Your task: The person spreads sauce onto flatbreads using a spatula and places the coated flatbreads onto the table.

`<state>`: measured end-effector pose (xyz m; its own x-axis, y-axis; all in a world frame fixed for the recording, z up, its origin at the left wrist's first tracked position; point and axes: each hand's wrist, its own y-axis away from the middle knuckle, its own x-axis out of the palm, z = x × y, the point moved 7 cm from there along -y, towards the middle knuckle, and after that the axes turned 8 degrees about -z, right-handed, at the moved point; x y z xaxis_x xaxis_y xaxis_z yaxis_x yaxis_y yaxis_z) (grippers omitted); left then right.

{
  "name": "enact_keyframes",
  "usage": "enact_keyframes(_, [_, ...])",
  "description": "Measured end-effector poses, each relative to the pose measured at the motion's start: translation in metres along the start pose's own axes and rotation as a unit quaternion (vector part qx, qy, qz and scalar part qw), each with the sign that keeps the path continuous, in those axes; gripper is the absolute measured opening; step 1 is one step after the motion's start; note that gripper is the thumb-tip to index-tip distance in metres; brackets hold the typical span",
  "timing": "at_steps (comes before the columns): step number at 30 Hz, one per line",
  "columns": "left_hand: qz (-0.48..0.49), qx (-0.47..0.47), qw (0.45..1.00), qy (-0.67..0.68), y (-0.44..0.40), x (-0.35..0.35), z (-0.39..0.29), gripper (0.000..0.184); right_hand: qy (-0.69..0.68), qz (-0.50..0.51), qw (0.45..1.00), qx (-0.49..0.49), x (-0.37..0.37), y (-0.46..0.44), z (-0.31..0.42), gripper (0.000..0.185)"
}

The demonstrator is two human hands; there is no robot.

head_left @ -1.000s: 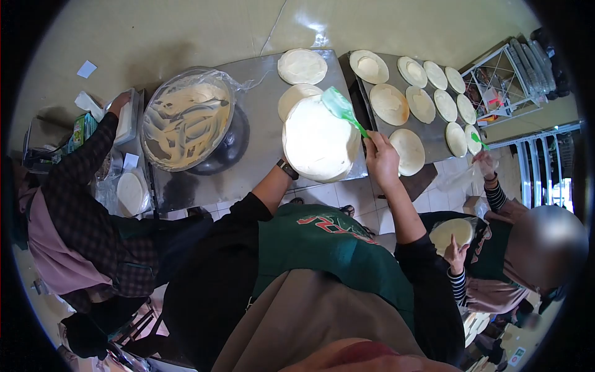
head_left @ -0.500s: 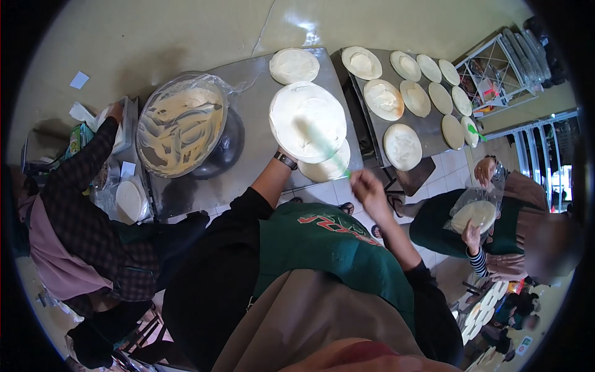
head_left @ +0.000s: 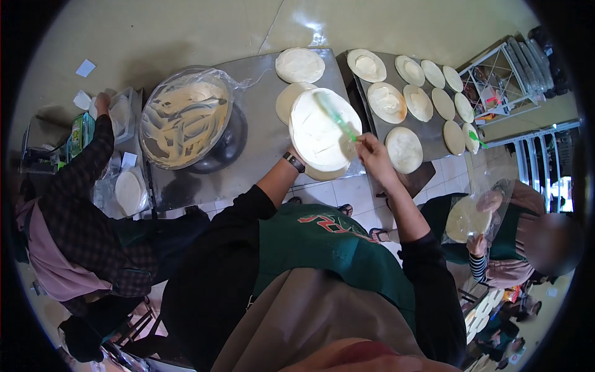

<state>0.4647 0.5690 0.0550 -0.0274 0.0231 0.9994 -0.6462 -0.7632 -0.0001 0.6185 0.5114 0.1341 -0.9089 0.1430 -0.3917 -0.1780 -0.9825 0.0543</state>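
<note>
In the head view, my left hand (head_left: 292, 153) is mostly hidden beneath a round flat base (head_left: 315, 139) spread with white cream, and holds it up over the table's front edge. A dark watch is on that wrist. My right hand (head_left: 374, 154) is closed round the handle of a green spatula (head_left: 341, 122), whose blade lies over the cream near the far rim. Behind and below the held base, other pale round bases (head_left: 285, 102) show in part. A cream-topped round (head_left: 300, 65) lies farther back on the table.
A large bowl of cream (head_left: 186, 124), lined with plastic, stands left on the metal table (head_left: 257, 118). Several rounds, some topped with cream, cover the right table (head_left: 427, 139), where another green spatula (head_left: 476, 137) lies. One person reaches into a container (head_left: 127, 111) at left; another holds a bagged round (head_left: 465, 218) at right.
My left hand and the held base have moved right and slightly toward me. My right hand has moved up, and the spatula now crosses the base's upper right part. The right-hand person's bagged round has shifted.
</note>
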Motion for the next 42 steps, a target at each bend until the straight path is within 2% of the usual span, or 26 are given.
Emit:
enact_keyframes(1, [-0.017, 0.039, 0.999, -0.014, 0.0, 0.0, -0.004, 0.064, 0.028, 0.035, 0.999, -0.015, 0.004, 0.008, 0.003, 0.011])
enact_keyframes(3, [-0.046, 0.05, 0.998, -0.013, -0.004, -0.004, -0.01, 0.07, 0.057, 0.076, 0.995, -0.031, 0.011, 0.025, 0.024, 0.012])
enact_keyframes(5, [0.01, -0.007, 0.999, 0.053, -0.003, -0.006, -0.009, 0.07, 0.19, -0.049, 0.948, -0.25, 0.0, 0.045, 0.077, 0.016])
enact_keyframes(6, [0.025, -0.02, 0.997, 0.075, -0.003, -0.007, -0.008, 0.068, 0.248, -0.051, 0.925, -0.283, 0.002, 0.049, 0.085, 0.022])
enact_keyframes(7, [0.024, -0.02, 0.997, 0.075, -0.003, -0.011, -0.006, 0.068, 0.248, -0.051, 0.925, -0.283, 0.003, 0.048, 0.085, 0.022])
enact_keyframes(9, [-0.07, 0.024, 0.997, -0.02, 0.001, -0.008, -0.003, 0.066, 0.305, -0.046, 0.862, -0.401, 0.015, 0.053, 0.095, 0.026])
enact_keyframes(10, [-0.056, 0.021, 0.998, -0.015, 0.0, -0.006, 0.001, 0.065, 0.32, -0.052, 0.851, -0.413, 0.018, 0.05, 0.093, 0.028])
enact_keyframes(11, [-0.054, 0.021, 0.998, -0.016, -0.003, -0.015, 0.001, 0.065, 0.321, -0.053, 0.85, -0.414, 0.02, 0.045, 0.089, 0.028])
enact_keyframes(13, [-0.03, -0.014, 0.999, -0.018, -0.008, -0.033, 0.004, 0.054, 0.342, -0.1, 0.86, -0.366, 0.013, 0.027, 0.08, 0.025])
enact_keyframes(14, [-0.011, -0.029, 1.0, 0.005, -0.001, -0.013, 0.01, 0.054, 0.353, -0.116, 0.866, -0.334, 0.006, 0.019, 0.078, 0.018])
enact_keyframes(15, [-0.012, -0.03, 0.999, 0.005, 0.001, -0.008, 0.011, 0.054, 0.353, -0.116, 0.867, -0.333, 0.001, 0.012, 0.074, 0.018])
enact_keyframes(17, [-0.017, -0.001, 0.999, -0.03, 0.003, -0.001, 0.008, 0.055, 0.366, -0.208, 0.867, -0.266, -0.025, 0.0, 0.065, 0.011])
enact_keyframes(19, [-0.015, -0.001, 0.999, -0.036, 0.0, -0.003, 0.003, 0.056, 0.355, -0.198, 0.882, -0.237, -0.034, 0.0, 0.064, 0.01])
enact_keyframes(21, [0.023, -0.038, 0.999, -0.032, -0.003, -0.012, 0.004, 0.057, 0.291, -0.117, 0.903, -0.293, -0.018, 0.015, 0.078, 0.011])
enact_keyframes(22, [0.022, -0.042, 0.998, -0.032, -0.003, -0.019, 0.004, 0.057, 0.301, -0.095, 0.912, -0.263, -0.013, 0.017, 0.077, 0.013])
enact_keyframes(25, [0.034, -0.04, 0.999, -0.012, 0.005, 0.009, 0.007, 0.057, 0.379, -0.139, 0.888, -0.221, -0.032, 0.002, 0.06, 0.012])
enact_keyframes(26, [0.017, -0.037, 0.999, -0.015, 0.005, 0.009, 0.008, 0.058, 0.409, -0.145, 0.885, -0.171, -0.042, -0.002, 0.059, 0.012])
enact_keyframes(28, [0.001, -0.034, 0.999, -0.019, 0.004, 0.007, 0.006, 0.058, 0.37, -0.144, 0.896, -0.2, -0.044, 0.003, 0.071, 0.011])
enact_keyframes(30, [0.051, -0.059, 0.997, -0.027, 0.004, 0.006, 0.01, 0.058, 0.29, -0.139, 0.903, -0.285, -0.036, 0.014, 0.091, 0.01])
enact_keyframes(33, [0.056, -0.057, 0.996, -0.025, 0.001, 0.007, 0.014, 0.059, 0.372, -0.104, 0.885, -0.261, -0.022, 0.01, 0.081, 0.01])
enact_keyframes(37, [0.016, -0.036, 0.999, -0.03, 0.002, 0.017, 0.012, 0.06, 0.466, -0.165, 0.845, -0.203, -0.059, 0.0, 0.082, 0.009])
enact_keyframes(39, [-0.008, -0.035, 0.998, -0.054, 0.001, 0.012, 0.011, 0.061, 0.444, -0.172, 0.854, -0.213, -0.058, 0.004, 0.091, 0.009])
enact_keyframes(41, [0.0, -0.043, 0.998, -0.052, -0.003, 0.008, 0.013, 0.061, 0.353, -0.125, 0.882, -0.287, -0.038, 0.011, 0.105, 0.011])
enact_keyframes(42, [0.009, -0.046, 0.998, -0.052, -0.004, 0.007, 0.013, 0.06, 0.389, -0.111, 0.879, -0.253, -0.032, 0.01, 0.102, 0.011])
